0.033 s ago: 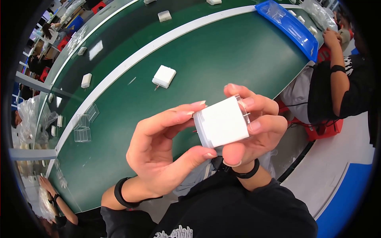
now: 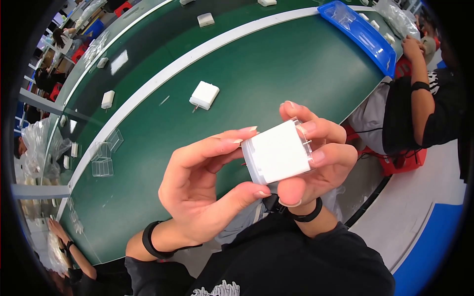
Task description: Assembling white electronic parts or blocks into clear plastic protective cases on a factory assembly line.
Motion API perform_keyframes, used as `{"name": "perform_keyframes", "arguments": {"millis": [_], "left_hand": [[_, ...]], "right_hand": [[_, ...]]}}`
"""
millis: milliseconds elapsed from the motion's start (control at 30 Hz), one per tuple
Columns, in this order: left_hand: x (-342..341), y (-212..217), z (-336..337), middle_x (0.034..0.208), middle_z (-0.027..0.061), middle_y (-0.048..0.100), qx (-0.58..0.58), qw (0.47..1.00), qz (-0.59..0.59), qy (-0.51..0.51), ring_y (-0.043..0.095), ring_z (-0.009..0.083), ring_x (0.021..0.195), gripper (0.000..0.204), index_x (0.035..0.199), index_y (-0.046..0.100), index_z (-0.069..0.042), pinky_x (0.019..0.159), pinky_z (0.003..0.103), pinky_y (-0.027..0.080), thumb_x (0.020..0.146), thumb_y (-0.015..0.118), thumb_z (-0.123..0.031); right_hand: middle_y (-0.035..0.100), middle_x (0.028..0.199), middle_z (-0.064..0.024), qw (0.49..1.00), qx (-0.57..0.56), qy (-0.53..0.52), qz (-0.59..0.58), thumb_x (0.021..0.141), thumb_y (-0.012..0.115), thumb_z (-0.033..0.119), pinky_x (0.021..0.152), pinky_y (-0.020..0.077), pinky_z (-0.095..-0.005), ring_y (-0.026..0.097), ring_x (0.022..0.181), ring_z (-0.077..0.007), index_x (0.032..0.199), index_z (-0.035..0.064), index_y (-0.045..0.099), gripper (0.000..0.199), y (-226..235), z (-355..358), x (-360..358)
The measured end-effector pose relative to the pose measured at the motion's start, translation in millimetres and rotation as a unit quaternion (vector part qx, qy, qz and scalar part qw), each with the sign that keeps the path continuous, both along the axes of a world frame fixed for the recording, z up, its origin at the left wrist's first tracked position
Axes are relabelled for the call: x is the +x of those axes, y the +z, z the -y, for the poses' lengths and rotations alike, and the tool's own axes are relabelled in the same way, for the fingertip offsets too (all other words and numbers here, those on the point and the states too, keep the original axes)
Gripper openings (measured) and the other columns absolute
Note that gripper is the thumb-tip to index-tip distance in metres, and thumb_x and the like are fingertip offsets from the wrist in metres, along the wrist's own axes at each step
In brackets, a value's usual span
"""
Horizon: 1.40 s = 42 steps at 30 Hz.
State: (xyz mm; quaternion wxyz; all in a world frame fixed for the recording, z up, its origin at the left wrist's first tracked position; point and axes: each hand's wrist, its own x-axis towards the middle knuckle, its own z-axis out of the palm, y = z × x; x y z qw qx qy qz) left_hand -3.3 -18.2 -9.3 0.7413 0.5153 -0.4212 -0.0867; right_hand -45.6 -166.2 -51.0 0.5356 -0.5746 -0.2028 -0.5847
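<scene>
Ahead of you, a green tabletop (image 2: 276, 64) is curving away, and a small white square block (image 2: 204, 94) is lying on it. Clear plastic boxes (image 2: 102, 160) are sitting near its left edge. A blue tray (image 2: 356, 30) is resting at the far right. Beside it, a seated person's arm (image 2: 419, 106) is reaching toward the tabletop. More white blocks (image 2: 107, 99) are riding on the far belt.

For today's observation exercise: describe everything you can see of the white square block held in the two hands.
The white square block is a flat, matte white slab with rounded corners, seated in a clear plastic case whose rim shows along its edges. It is held tilted above the green table. The left hand grips its left edge and lower corner; the right hand wraps its right side.
</scene>
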Motion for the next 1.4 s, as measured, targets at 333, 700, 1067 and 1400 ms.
{"name": "perform_keyframes", "arguments": {"millis": [333, 700, 1067, 1400], "left_hand": [[-7, -13, -1, 0.117, 0.0258, 0.053, -0.048, 0.995, -0.085, -0.009, 0.054, 0.0350, 0.111, 0.065, 0.120, 0.040, 0.005, 0.095, 0.044, 0.048, 0.066, 0.074, 0.012], [-6, -8, -3, 0.122, 0.0236, 0.050, -0.043, 0.994, -0.101, -0.020, 0.052, 0.0357, 0.114, 0.058, 0.121, 0.040, 0.007, 0.098, 0.045, 0.045, 0.070, 0.068, 0.015], [178, -30, -20, 0.085, 0.0042, 0.064, 0.222, 0.910, -0.101, 0.336, 0.058, 0.0093, 0.077, 0.020, 0.088, 0.061, -0.002, 0.071, 0.023, 0.045, 0.077, 0.072, -0.014], [265, -53, -78, 0.103, 0.0203, 0.059, 0.552, 0.614, 0.117, 0.552, 0.056, 0.0367, 0.100, 0.055, 0.115, 0.048, 0.000, 0.085, 0.042, 0.046, 0.070, 0.072, -0.022]], "right_hand": [[0.050, 0.108, -0.0126, 0.998, -0.032, -0.054, -0.004, 0.070, 0.077, 0.033, 0.075, 0.0579, -0.0397, 0.062, 0.091, -0.0351, 0.104, 0.0102, 0.050, 0.050, 5, -13, -1], [0.049, 0.103, -0.0118, 0.992, -0.061, -0.103, -0.034, 0.075, 0.071, 0.035, 0.072, 0.0588, -0.0400, 0.062, 0.089, -0.0342, 0.104, 0.0099, 0.048, 0.045, 1, -12, -6], [0.054, 0.110, -0.0158, 0.935, 0.059, -0.140, -0.320, 0.077, 0.073, 0.027, 0.075, 0.0546, -0.0305, 0.063, 0.088, -0.0240, 0.095, -0.0014, 0.057, 0.037, 5, 3, -19], [0.059, 0.100, -0.0142, 0.921, 0.058, -0.097, -0.372, 0.080, 0.067, 0.005, 0.068, 0.0538, -0.0266, 0.061, 0.081, -0.0175, 0.087, -0.0030, 0.060, 0.013, 5, 1, -29]]}}
